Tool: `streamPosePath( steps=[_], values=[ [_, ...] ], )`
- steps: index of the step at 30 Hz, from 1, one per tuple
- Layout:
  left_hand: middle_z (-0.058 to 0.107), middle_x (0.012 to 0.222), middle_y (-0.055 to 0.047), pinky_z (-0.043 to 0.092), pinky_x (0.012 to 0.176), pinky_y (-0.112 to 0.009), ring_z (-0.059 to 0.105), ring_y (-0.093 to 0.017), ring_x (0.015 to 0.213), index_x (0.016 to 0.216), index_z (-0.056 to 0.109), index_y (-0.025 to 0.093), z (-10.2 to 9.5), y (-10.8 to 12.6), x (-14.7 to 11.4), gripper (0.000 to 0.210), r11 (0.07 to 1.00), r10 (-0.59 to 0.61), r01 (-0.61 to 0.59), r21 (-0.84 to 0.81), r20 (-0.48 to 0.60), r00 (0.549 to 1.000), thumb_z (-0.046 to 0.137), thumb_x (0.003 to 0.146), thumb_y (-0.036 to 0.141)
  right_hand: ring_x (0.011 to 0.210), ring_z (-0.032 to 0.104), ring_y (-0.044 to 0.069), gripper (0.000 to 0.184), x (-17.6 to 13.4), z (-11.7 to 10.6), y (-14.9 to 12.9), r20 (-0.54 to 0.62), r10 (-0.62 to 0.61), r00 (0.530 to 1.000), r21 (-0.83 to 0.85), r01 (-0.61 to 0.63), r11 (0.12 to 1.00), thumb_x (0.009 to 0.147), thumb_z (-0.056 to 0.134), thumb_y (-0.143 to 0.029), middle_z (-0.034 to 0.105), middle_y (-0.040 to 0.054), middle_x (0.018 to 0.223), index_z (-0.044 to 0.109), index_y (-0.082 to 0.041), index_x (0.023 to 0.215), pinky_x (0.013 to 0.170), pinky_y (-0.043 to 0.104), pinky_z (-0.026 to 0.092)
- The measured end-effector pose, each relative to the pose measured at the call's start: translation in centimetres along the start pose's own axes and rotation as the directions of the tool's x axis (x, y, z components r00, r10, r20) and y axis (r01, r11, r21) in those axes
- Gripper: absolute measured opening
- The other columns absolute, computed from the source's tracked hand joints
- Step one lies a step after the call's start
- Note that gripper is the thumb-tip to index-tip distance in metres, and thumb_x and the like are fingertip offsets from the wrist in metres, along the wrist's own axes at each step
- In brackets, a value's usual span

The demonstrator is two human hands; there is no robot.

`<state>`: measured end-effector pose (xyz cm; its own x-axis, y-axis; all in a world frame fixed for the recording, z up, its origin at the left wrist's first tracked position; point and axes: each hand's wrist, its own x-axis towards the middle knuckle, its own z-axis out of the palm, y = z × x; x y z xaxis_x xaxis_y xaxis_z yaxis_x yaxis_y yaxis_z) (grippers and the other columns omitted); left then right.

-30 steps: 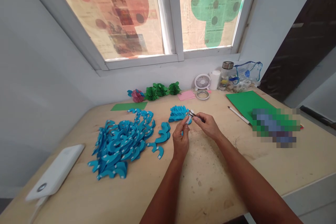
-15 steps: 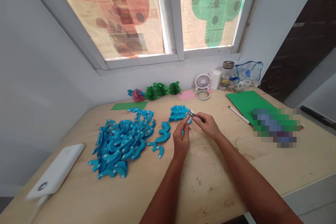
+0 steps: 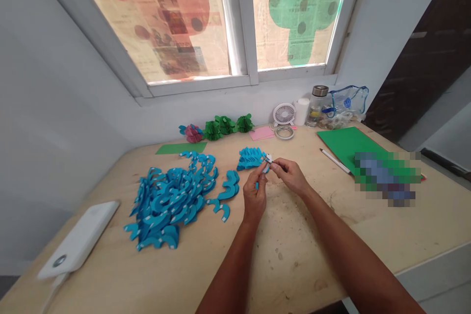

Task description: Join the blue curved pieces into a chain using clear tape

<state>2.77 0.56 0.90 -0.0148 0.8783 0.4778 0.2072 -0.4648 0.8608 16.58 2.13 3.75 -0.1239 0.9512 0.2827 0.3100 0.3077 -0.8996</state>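
Observation:
Above the middle of the table, my left hand (image 3: 254,192) is closed on a small blue paper piece with a whitish strip (image 3: 265,168); the fingers hide much of it. My right hand (image 3: 292,175) pinches dark, slim tweezers (image 3: 274,161), whose tips touch a white bit at the upper end of the piece. Just beyond both hands lies a row of folded blue paper (image 3: 250,158). To the left are a few loose blue curved pieces (image 3: 228,186) and a large heap of blue curved paper pieces (image 3: 171,198) with white squares on them.
Green paper flowers (image 3: 224,126) and a pink one (image 3: 193,133) line the wall. A small fan (image 3: 284,114), tape roll (image 3: 284,132) and glass bottle (image 3: 316,108) stand at the back. On the right lie a pen (image 3: 334,161) and green sheets (image 3: 342,144); a white device (image 3: 83,238) lies left.
The tweezers' tips have shifted slightly, and the white bit at the paper's upper end now shows between the hands. Both hands stay almost in place; the heap is unchanged.

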Motion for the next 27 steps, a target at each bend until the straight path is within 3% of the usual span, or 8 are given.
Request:
streamPosePath(
  steps=[16, 23, 27],
  values=[
    [0.063, 0.082, -0.004, 0.044, 0.067, -0.024, 0.054, -0.012, 0.068, 0.116, 0.058, 0.019, 0.06, 0.01, 0.02, 0.034, 1.000, 0.011, -0.011, -0.008, -0.004, 1.000, 0.044, 0.086, 0.026, 0.054, 0.036, 0.009, 0.036, 0.01, 0.12, 0.13, -0.020, -0.031, 0.999, -0.005, 0.031, 1.000, 0.083, 0.046, -0.047, 0.045, -0.0029, 0.060, 0.061, -0.014, 0.079, 0.051, 0.022, 0.028],
    [0.062, 0.080, -0.004, 0.044, 0.068, -0.024, 0.054, -0.012, 0.069, 0.116, 0.059, 0.019, 0.13, -0.08, -0.04, 0.033, 1.000, 0.005, -0.005, -0.011, -0.007, 1.000, 0.044, 0.086, 0.026, 0.052, 0.034, 0.009, 0.036, 0.03, 0.27, 0.33, -0.073, -0.029, 0.997, -0.050, 0.025, 0.998, 0.083, 0.046, -0.047, 0.038, -0.0044, 0.055, 0.061, -0.015, 0.076, 0.050, 0.022, 0.027],
    [0.063, 0.084, -0.005, 0.044, 0.068, -0.024, 0.054, -0.012, 0.069, 0.115, 0.059, 0.019, 0.13, -0.09, -0.01, 0.034, 1.000, -0.006, 0.006, -0.021, -0.014, 1.000, 0.044, 0.086, 0.027, 0.054, 0.036, 0.009, 0.034, 0.03, 0.31, 0.39, -0.095, -0.019, 0.995, -0.049, 0.014, 0.999, 0.082, 0.048, -0.046, 0.041, -0.0040, 0.058, 0.060, -0.015, 0.078, 0.051, 0.022, 0.028]
  ],
)
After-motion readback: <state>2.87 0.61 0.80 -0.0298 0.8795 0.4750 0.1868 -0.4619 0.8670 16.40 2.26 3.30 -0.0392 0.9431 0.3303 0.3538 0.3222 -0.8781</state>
